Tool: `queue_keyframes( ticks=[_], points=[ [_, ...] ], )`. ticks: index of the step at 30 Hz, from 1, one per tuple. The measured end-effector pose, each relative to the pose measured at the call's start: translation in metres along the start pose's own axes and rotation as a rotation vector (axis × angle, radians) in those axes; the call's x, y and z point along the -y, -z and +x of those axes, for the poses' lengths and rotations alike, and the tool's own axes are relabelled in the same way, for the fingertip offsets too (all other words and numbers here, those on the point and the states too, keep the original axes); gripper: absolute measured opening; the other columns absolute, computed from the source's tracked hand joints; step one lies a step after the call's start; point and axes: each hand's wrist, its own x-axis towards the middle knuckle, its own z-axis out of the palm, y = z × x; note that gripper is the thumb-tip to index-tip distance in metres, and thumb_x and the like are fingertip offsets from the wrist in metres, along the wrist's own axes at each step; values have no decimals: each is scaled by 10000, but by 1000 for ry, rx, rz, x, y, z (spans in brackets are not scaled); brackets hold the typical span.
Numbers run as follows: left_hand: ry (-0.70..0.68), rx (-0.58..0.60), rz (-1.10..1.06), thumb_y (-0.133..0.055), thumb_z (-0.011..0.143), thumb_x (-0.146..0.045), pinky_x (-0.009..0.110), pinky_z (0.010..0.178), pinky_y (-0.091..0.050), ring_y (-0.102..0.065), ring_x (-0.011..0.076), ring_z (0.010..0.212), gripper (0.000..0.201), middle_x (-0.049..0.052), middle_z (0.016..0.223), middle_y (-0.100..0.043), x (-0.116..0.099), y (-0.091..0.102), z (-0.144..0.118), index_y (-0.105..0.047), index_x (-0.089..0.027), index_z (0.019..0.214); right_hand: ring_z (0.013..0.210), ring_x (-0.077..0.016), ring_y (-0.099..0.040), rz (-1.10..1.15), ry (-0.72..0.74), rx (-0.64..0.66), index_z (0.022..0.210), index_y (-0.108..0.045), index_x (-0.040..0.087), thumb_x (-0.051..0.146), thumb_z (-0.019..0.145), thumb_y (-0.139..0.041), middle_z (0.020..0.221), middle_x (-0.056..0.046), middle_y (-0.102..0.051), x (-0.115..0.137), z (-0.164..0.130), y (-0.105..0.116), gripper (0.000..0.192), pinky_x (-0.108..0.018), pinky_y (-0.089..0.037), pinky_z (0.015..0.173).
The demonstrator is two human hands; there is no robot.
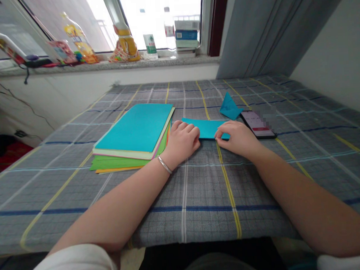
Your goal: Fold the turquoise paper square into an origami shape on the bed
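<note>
Left hand (182, 141) is curled, knuckles down on the near-left end of the teal paper strip (206, 128), pinning it rather than pinching; its grip is closed loosely, nothing lifted. Right hand (238, 137) lies flat at the strip's right end, fingertips (220, 136) pressed onto the near edge. No grip around anything, both just hold the sheet down.

Looks like a fold being creased. To do it well, I'd say: keep the left end pinned, check that the edges line up, then run the fingertips along the fold in one pass. The cloth underneath is soft, so press firmly.

Strip: flat, long, teal, lying across the plaid-covered worktop (200, 190), likely already doubled over, can't confirm.

Just left: stack of coloured paper (135, 133), teal on top, green and orange showing below. Behind the right hand: small folded teal piece (229, 107) and a phone (258, 124), screen lit.
</note>
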Motion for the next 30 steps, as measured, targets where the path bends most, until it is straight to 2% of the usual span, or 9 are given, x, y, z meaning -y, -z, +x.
queue_keyframes(
  ticks=[8, 17, 24, 27, 30],
  points=[
    [-5, 53, 5, -516, 848, -199, 420, 972, -364, -555, 234, 875, 102, 55, 851, -657, 1, 3, 1, -617, -194, 834, 890, -234, -657, 103, 13, 31, 720, -632, 226, 184, 766, -610, 858, -35, -728, -11, -1, 0, 65, -370, -483, 827],
    [44, 58, -16, -556, 809, -205, 405, 957, -374, -572, 237, 876, 44, 44, 826, -666, 11, 4, -2, -596, -201, 793, 849, -217, -665, 190, -90, 77, 727, -643, 236, 204, 748, -603, 867, -12, -732, -22, -2, 6, 55, -340, -480, 761],
    [67, 44, 2, -544, 799, -199, 408, 955, -365, -579, 233, 865, 40, 38, 825, -671, 20, 5, -3, -581, -207, 786, 861, -204, -675, 339, -158, 93, 677, -612, 226, 217, 737, -597, 897, -24, -741, -34, -4, 11, 62, -333, -484, 769],
    [81, 88, 13, -546, 789, -195, 407, 951, -364, -591, 231, 865, 39, 34, 834, -683, 23, 9, -2, -582, -205, 781, 862, -206, -676, 363, -163, 114, 682, -610, 226, 221, 735, -596, 900, -29, -742, -37, -5, 13, 55, -346, -488, 796],
    [129, 184, 6, -557, 775, -205, 408, 916, -379, -610, 241, 875, 33, 38, 847, -694, 27, 13, 0, -588, -202, 785, 879, -212, -678, 367, -157, 146, 689, -613, 227, 217, 730, -596, 911, -32, -743, -39, -5, 13, 45, -352, -493, 808]
  ],
)
